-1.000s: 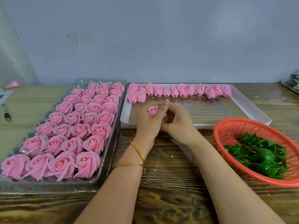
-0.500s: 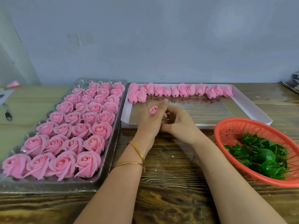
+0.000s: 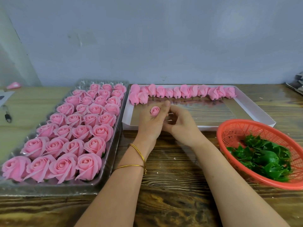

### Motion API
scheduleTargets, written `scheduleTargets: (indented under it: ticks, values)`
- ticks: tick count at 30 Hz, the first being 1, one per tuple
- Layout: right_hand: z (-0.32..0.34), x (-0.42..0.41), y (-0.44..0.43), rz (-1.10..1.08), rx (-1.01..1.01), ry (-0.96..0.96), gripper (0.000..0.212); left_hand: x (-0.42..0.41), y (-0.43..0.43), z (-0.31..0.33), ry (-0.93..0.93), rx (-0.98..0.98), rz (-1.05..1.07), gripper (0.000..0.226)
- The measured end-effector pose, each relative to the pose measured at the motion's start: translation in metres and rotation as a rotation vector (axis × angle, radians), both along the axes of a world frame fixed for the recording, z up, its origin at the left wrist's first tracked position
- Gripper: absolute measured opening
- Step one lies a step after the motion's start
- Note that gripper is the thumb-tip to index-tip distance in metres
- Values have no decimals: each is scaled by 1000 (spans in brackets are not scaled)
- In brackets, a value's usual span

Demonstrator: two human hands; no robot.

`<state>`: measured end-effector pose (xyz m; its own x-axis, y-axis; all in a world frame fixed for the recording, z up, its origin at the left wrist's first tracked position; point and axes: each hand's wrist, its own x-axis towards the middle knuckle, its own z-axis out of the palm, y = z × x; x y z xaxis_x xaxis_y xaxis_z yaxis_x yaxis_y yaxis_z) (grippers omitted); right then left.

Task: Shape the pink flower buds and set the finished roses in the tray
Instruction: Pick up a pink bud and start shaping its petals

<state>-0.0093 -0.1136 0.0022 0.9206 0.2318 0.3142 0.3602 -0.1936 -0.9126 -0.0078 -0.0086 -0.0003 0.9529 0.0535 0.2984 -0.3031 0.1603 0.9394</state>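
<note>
My left hand grips a small pink flower bud, its curled centre facing up between thumb and fingers. My right hand sits right beside it, fingers curled at the bud's underside; what they pinch is hidden behind the left hand. Both hands hover over the near left corner of a white box, where several closed pink buds lie in a row along the far wall. To the left, a clear plastic tray holds several rows of finished pink roses.
A red plastic basket with green leaf calyxes stands at the right on the wooden table. A black pen and a small pink object lie at far left. A grey wall runs behind.
Both hands have stayed in place over the box corner. The bud has turned slightly in my left hand while the right fingers work at its base.
</note>
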Motion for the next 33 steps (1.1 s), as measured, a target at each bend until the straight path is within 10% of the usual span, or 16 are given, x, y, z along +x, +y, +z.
scheduleTargets:
  ticks: [18, 33]
  values:
    - [-1, -1, 1, -19, 31, 37, 33, 2, -2, -1, 53, -40, 85, 60]
    - [6, -4, -4, 75, -3, 44, 39, 2, 3, -5, -28, 72, 16, 19]
